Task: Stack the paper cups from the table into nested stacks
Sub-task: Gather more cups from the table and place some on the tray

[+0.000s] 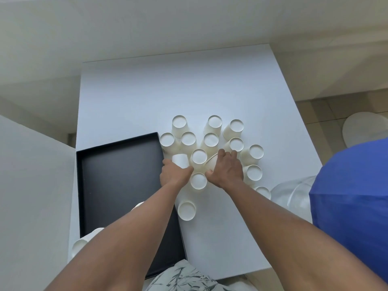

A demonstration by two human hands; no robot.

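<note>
Several white paper cups stand upside down in a cluster on the white table (147,97), among them one at the back (179,122) and one in the middle (199,156). My left hand (171,175) grips a cup (180,161) at the cluster's left edge, beside the black tray. My right hand (226,169) grips a tilted cup (211,162) right of the middle cup. A single cup (186,210) stands nearer to me.
A black shallow tray (117,185) lies on the table's left side. More cups (79,245) sit at the table's left edge, partly hidden by my left arm. A clear plastic item (291,194) and a blue cloth (352,206) are at the right.
</note>
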